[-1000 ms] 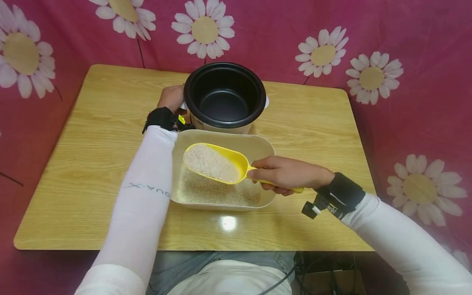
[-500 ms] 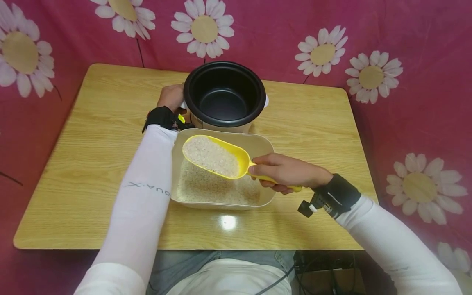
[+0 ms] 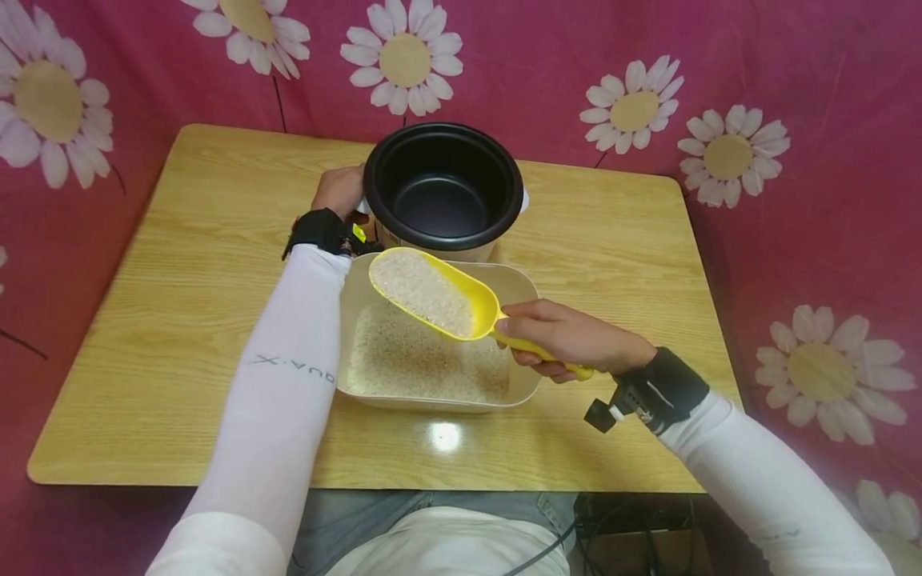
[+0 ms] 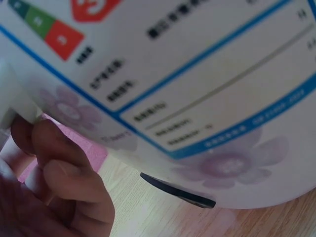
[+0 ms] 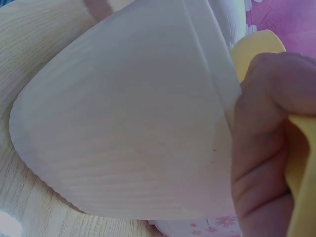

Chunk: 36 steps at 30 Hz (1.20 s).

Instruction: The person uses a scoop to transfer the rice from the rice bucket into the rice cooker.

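Note:
My right hand (image 3: 569, 336) grips the handle of a yellow scoop (image 3: 484, 306) heaped with pale rice grains (image 3: 425, 286). The scoop is held over a cream plastic tub (image 3: 432, 402), its tip near the tub's far rim. More rice (image 3: 432, 360) covers the tub's bottom. Behind the tub stands a rice cooker with a black inner pot (image 3: 442, 192), uncovered and with nothing in it. My left hand (image 3: 338, 192) holds the cooker's left side handle; in the left wrist view its curled fingers (image 4: 64, 163) are at the white handle (image 4: 17, 94), below the printed energy label.
The wooden table (image 3: 612, 240) carries the tub and the cooker. A pink cloth with white daisies (image 3: 519, 72) hangs close behind and beside it. Dark cables (image 3: 627, 512) lie below the table's front edge.
The loaded scoop has risen and moved away from me, from mid-tub to the tub's far rim. My left hand and the cooker have stayed in place.

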Each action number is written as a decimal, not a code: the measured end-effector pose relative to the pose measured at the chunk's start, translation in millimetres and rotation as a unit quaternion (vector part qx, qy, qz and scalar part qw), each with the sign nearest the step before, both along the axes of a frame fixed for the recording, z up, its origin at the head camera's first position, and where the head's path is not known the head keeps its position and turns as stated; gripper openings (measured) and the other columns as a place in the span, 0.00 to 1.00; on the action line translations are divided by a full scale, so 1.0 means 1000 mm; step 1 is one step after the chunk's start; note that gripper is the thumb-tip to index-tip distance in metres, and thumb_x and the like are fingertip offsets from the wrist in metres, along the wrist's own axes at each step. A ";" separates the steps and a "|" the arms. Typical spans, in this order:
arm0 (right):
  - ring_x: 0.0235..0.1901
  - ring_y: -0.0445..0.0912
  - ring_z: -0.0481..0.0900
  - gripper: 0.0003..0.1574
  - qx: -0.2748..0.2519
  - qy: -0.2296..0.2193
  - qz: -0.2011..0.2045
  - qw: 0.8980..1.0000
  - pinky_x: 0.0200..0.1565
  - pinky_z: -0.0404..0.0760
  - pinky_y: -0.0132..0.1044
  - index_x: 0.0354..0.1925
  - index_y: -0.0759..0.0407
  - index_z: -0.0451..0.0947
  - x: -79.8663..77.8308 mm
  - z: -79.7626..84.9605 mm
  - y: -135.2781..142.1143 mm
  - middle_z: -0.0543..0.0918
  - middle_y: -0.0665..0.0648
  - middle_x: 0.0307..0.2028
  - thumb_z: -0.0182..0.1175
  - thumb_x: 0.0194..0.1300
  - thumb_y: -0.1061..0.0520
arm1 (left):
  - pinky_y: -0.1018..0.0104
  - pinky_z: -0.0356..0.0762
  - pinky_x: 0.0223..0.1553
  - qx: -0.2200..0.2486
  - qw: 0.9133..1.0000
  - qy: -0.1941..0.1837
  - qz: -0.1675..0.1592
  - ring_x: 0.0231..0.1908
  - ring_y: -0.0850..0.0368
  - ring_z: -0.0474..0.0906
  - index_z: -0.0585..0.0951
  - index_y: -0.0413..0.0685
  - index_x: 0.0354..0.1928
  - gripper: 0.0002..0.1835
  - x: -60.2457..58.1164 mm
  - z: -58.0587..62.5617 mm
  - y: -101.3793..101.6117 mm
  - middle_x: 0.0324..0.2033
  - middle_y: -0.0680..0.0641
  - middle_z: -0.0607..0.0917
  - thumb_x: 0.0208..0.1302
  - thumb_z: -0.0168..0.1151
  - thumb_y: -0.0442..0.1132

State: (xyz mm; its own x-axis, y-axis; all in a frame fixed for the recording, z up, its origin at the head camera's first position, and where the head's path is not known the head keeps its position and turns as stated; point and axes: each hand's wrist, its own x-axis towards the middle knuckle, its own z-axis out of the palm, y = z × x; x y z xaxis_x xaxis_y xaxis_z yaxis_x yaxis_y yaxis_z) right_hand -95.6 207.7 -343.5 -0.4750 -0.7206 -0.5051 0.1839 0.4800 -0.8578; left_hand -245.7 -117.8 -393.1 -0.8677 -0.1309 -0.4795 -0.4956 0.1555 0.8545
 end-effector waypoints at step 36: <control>0.17 0.44 0.64 0.24 0.031 0.014 -0.161 0.986 0.20 0.67 0.33 0.48 0.60 0.68 -0.020 0.026 -0.012 0.68 0.51 0.25 0.44 0.82 0.40 | 0.70 0.78 0.26 -0.005 0.999 0.033 0.002 0.37 0.57 0.75 0.83 0.49 0.47 0.20 -0.001 -0.006 0.000 0.38 0.51 0.78 0.69 0.59 0.58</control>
